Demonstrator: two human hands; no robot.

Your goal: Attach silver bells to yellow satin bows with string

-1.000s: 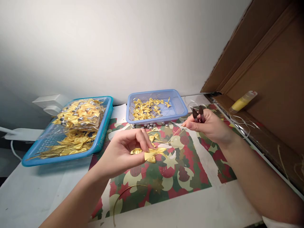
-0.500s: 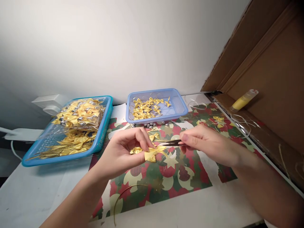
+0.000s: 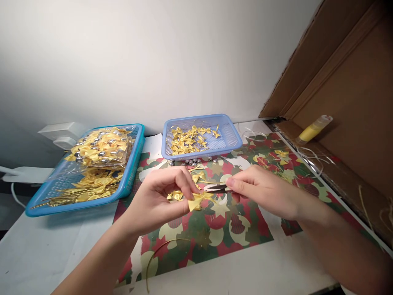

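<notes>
My left hand (image 3: 166,196) pinches a yellow ribbon bow (image 3: 197,202) between thumb and fingertips, above the patterned paper. My right hand (image 3: 260,189) is closed around a pair of small dark thread snips (image 3: 218,189). Their blades point left, and the tips reach the bow's upper edge close to my left fingertips. The handles are mostly hidden in the right hand. Under and behind my left hand lie more yellow bows (image 3: 175,196) and some gold cord. Several silver bells or beads (image 3: 193,161) sit just in front of the lilac-blue basket (image 3: 225,143).
At left stands a blue basket (image 3: 49,194) with a clear bag of bows (image 3: 101,147) and bows on gold stems. A yellow tube (image 3: 315,129) rests by the cardboard (image 3: 346,82) on the right. A gold cord (image 3: 150,262) curves across the patterned paper (image 3: 215,246) near the front.
My right hand has moved slightly left, bringing the snips closer to the bow, and their blades now look parted. The bow has turned a little in my left fingers.
</notes>
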